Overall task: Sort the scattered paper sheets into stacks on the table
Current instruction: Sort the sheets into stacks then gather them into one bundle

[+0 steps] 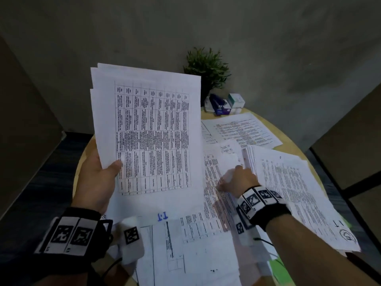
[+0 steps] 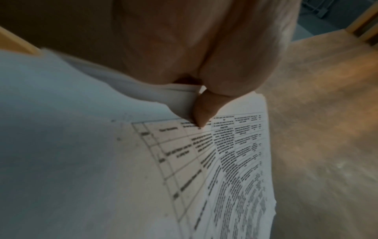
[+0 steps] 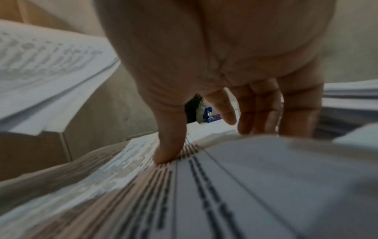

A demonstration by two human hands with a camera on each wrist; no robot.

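Observation:
My left hand [image 1: 99,176] holds up a stack of white sheets [image 1: 148,131] printed with a table, tilted above the round table's left side. In the left wrist view its thumb [image 2: 202,113] pinches the stack [image 2: 225,161] near a corner. My right hand [image 1: 237,180] rests on loose printed sheets [image 1: 212,172] in the middle of the table. The right wrist view shows its thumb [image 3: 169,152] pressing a sheet [image 3: 245,186] and its straight fingers [image 3: 255,113] touching the paper beyond. A thick pile of text pages [image 1: 288,193] lies just right of that hand.
The wooden table [image 1: 89,147] also carries a single text sheet [image 1: 241,129] at the back and overlapping sheets [image 1: 185,244] marked in blue at the near edge. A potted plant [image 1: 208,71], a blue stapler [image 1: 216,104] and small boxes [image 1: 236,101] stand at the far edge.

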